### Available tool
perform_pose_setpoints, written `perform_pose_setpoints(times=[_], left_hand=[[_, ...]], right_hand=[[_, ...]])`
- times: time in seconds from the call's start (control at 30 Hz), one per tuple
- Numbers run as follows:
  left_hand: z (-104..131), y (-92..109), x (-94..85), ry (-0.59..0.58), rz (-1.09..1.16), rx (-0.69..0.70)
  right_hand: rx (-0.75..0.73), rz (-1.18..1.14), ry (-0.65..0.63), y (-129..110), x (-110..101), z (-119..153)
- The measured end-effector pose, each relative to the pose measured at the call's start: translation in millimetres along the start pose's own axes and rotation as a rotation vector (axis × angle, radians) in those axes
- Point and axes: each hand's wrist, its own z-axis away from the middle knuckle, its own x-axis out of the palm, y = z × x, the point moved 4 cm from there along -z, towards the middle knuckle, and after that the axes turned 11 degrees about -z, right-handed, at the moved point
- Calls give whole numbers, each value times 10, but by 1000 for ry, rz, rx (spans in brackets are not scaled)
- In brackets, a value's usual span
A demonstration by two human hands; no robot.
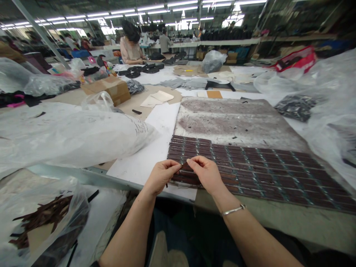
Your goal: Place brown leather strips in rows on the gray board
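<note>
Both hands meet over the near left corner of a board [222, 118] whose near half carries rows of dark brown strips [261, 167]. My left hand [161, 176] pinches one end of a small dark brown strip [184, 165] between thumb and index finger. On the right, my right hand [207, 172], with a bracelet on the wrist, pinches the strip's other end. A short dark end pokes out below my left hand. The board's far half is bare, grey and stained, with a few small dark scraps on it.
A large plastic bag [111, 135] lies left of the board, and an open bag of brown strips [47, 218] sits lower left. Clear bags [328, 92] border the right. Behind are a cardboard box [111, 89], black pieces [147, 69] and a seated person [130, 48].
</note>
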Motion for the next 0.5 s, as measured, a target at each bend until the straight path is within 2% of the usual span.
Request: perform_pose_setpoints(times=[0.23, 0.5], left_hand=[[8, 86, -249, 167, -238, 41], [-123, -37, -338, 356, -632, 158]], right_hand=[[29, 123, -98, -12, 122, -13], [-27, 506, -116, 13, 251, -17]])
